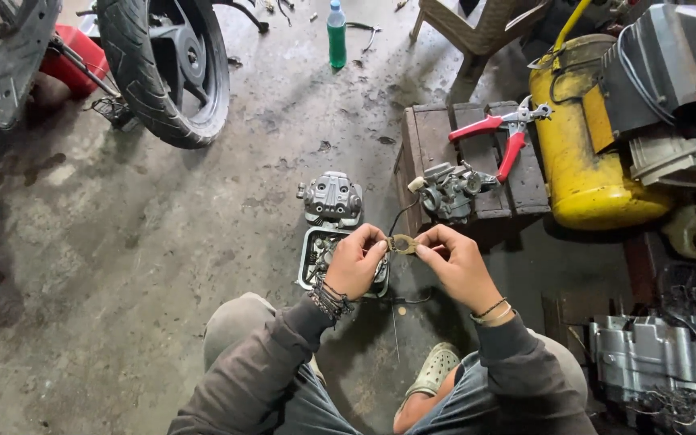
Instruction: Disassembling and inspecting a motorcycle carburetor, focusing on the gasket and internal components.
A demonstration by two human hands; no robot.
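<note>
The person is crouching over the concrete floor (163,242), holding a small flat metal gasket-like plate (401,243) up between both hands, probably to look it over in the light. The left hand (354,264) is pinching its left end, the right hand (454,262) its right end, both grips clenched on it. Just below, an engine cover (333,198) is lying beside an open tray (309,256); a carburettor (447,191) and red-handled pliers (499,137) are resting on a wooden crate (437,129), within reach.

Soft, even daylight, a bit dim, weak shadows on the concrete floor (163,242), mild glare on the yellow tank (582,153), sharp centre, wide-angle bending at the edges, dark right near corner
</note>
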